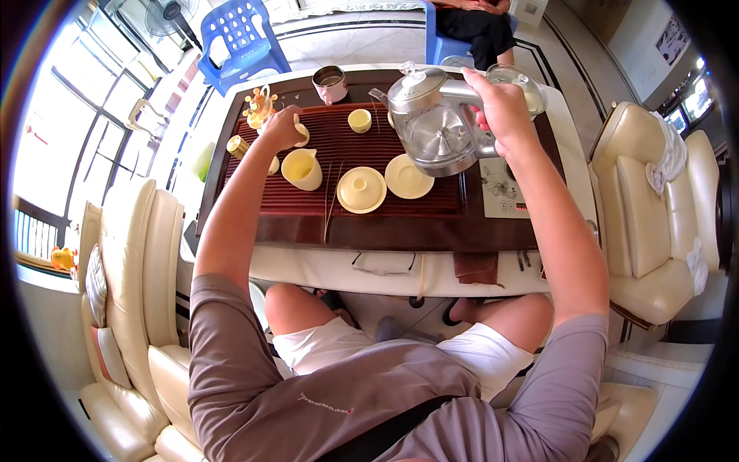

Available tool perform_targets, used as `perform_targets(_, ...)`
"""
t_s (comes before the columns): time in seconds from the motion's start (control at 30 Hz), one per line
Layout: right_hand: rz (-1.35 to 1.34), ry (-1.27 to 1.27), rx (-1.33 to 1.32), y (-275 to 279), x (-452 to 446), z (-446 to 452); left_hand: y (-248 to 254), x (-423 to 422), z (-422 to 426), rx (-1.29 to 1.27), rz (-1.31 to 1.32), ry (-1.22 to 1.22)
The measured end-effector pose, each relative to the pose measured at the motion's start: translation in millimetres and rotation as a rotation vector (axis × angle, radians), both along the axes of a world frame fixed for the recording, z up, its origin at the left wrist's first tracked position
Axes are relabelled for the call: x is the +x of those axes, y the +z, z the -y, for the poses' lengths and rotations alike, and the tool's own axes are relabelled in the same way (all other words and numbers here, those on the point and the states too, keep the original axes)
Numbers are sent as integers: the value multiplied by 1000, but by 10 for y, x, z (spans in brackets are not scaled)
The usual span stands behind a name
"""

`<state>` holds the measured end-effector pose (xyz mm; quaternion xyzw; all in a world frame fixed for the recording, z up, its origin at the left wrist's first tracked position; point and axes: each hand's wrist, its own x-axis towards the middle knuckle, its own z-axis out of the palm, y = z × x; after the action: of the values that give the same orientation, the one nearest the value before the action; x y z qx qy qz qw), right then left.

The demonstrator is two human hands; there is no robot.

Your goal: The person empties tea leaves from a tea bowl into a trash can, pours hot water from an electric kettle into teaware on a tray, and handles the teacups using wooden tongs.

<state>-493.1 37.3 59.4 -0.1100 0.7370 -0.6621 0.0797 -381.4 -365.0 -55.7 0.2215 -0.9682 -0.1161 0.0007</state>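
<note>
My right hand (504, 112) grips the handle of a glass kettle (439, 123) with a metal lid and base, held above the tray's right part. At the tray's left, my left hand (282, 131) has its fingers closed at a small cream teacup (303, 137), partly hidden by the hand. Nearby stand a pale pitcher (302, 169) with a yellowish inside and another small teacup (359, 120). A lidded gaiwan (361, 189) and a cream saucer (409, 177) sit closer to me. All these rest on the slatted brown tea tray (285, 202).
An orange-and-white figurine (260, 106) and a mug (330, 83) stand at the back left. On the right are a glass pot (531, 91) and a hot plate (504, 189). Glasses (383, 269) and a brown cloth (475, 269) lie along the near edge. Another person (481, 27) sits opposite.
</note>
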Motion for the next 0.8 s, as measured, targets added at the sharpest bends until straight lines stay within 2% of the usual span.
perform_targets(0.07, 11, -3, 5, 1, 12, 6, -24, -75, -27, 33, -68, -77)
perform_targets(0.37, -15, 49, -8, -71, -46, 51, -22, -390, -292, -17, -32, -205)
perform_targets(0.47, -43, 50, 46, -62, -38, 104, 63, -289, -315, 118, -58, -168)
perform_targets(0.57, -71, 73, 114, -38, -41, 176, 123, -32, -315, 27, -482, -167)
perform_targets(0.7, -90, 79, 167, 11, -6, 359, 353, 666, -662, 162, -928, -67)
perform_targets(0.77, -104, 101, 137, -30, -14, 437, 291, 1129, -902, 313, -988, 50)
perform_targets(0.8, -113, 121, 105, -45, -4, 480, 231, 1330, -1024, 251, -1036, 27)
